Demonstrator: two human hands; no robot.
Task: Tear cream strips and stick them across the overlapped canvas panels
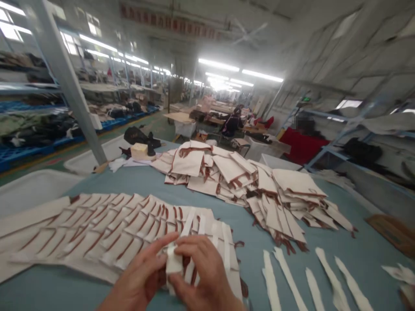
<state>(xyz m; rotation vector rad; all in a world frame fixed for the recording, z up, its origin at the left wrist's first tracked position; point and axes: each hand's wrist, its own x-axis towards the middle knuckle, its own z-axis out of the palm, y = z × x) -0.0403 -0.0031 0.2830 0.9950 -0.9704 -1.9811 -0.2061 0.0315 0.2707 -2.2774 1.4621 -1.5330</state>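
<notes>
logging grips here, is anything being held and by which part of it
A small white piece, held at its edges by the fingertips of the left hand and right hand.

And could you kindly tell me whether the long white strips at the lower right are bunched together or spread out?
Spread out: the strips lie roughly side by side, with blue-green tabletop showing between them.

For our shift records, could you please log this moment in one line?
left hand: at white piece; right hand: gripping white piece; beneath: panels; beyond: fabric pile; rightward: white strips
</notes>
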